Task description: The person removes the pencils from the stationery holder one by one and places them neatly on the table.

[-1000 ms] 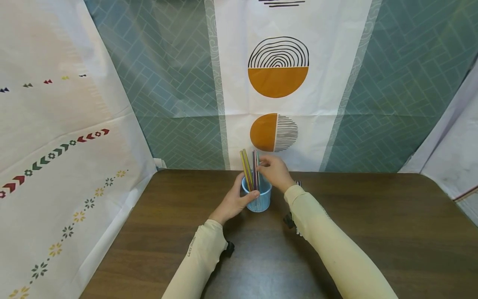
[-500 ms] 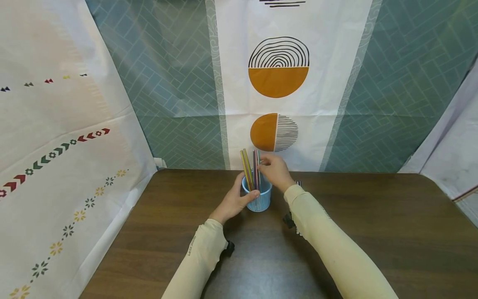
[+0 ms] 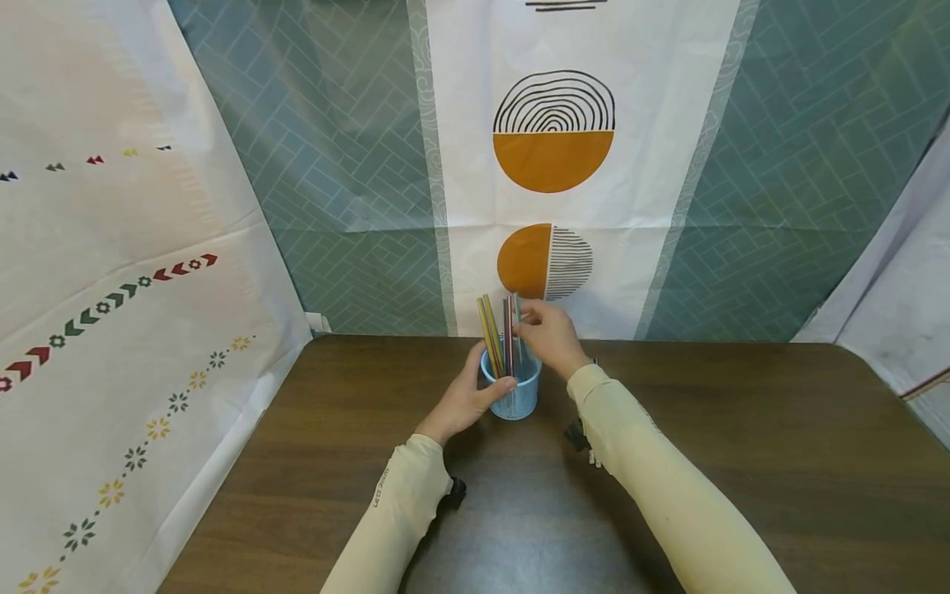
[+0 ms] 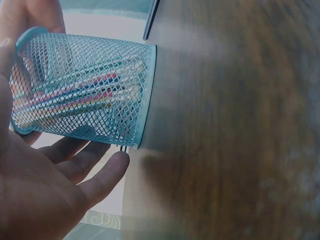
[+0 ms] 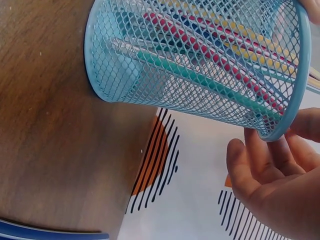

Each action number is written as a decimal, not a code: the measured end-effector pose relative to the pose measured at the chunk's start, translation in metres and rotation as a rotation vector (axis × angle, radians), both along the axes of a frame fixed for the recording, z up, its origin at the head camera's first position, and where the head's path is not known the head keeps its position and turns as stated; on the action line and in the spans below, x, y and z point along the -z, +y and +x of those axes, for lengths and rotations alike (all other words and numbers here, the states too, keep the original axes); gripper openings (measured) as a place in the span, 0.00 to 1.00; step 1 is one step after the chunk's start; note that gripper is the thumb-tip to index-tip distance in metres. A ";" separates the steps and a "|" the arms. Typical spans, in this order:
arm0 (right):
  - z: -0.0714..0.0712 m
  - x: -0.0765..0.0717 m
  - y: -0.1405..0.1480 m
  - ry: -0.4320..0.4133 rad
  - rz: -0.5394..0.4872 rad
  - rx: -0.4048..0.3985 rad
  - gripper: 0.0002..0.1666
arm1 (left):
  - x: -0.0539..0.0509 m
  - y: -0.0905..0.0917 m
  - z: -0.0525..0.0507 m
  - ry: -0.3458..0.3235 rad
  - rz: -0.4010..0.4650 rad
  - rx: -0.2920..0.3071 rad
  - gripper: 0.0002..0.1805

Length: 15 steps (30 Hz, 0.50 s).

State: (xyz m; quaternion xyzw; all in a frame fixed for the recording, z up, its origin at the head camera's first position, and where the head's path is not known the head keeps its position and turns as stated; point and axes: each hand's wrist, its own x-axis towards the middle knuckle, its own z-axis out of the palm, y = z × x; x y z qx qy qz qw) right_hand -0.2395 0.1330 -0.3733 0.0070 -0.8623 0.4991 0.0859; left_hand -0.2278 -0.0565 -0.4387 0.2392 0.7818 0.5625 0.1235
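Green brick-patterned cloth (image 3: 356, 165) hangs at 12 o'clock behind a dark brown wood-grain table (image 3: 297, 462), its white middle panel (image 3: 668, 91) printed with ochre discs and black lines. Near the table's far edge, at its 12 o'clock, a light-blue round mesh pen cup (image 3: 521, 404) stands upright.

The left hand (image 3: 462, 398) grips the cup from its 8 o'clock, thumb across the near side, probably to steady it. At the cup's 2 o'clock, the right hand (image 3: 551, 334) has thumb and fingers narrowed at the rim, apparently pinching a slim green stick (image 5: 190, 75), held high perhaps because only its upper end clears the cup. Long yellow-striped sticks (image 3: 493, 332) lean towards 11 o'clock, seemingly propped by the rim; dark-red-striped sticks (image 3: 509, 330) stand between.

No brand shows on the cup. Small dark lettering marks the pale-yellow left sleeve (image 3: 416, 474), too tiny to read surely.
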 end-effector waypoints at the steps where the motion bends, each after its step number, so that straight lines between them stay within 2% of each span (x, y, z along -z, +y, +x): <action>1: 0.000 -0.001 0.000 0.002 -0.002 0.002 0.16 | 0.000 0.000 0.000 -0.001 0.001 0.000 0.45; 15: 0.001 -0.009 0.003 0.008 -0.017 0.026 0.18 | -0.002 0.000 0.002 -0.008 -0.012 -0.008 0.46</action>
